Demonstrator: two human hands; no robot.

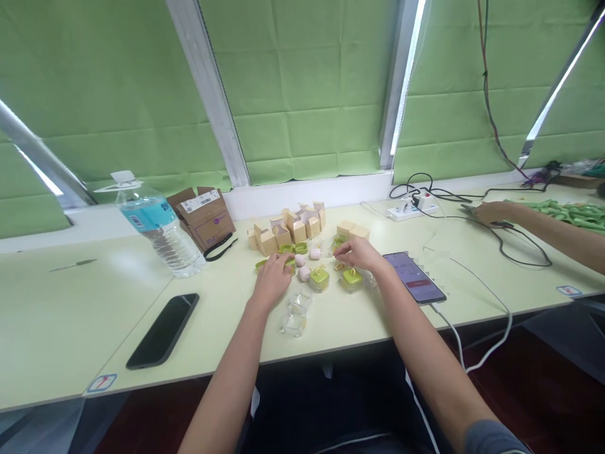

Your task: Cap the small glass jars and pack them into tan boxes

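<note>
My left hand reaches over green plastic lids, its fingers spread and resting at the lids' edge. My right hand hovers by the small clear pieces at the back, thumb and fingertips drawn together; whatever is between them is too small to make out. Between the hands lie several pale pink, rounded pieces. Two little clear boxes with green lids and yellow loops stand in front, a left box and a right box. Nearer me are empty clear cups.
Small open cardboard boxes stand behind. Left are a water bottle, a brown carton and a black phone. A lit phone with a white cable lies right, below a power strip. Another person's hand is far right.
</note>
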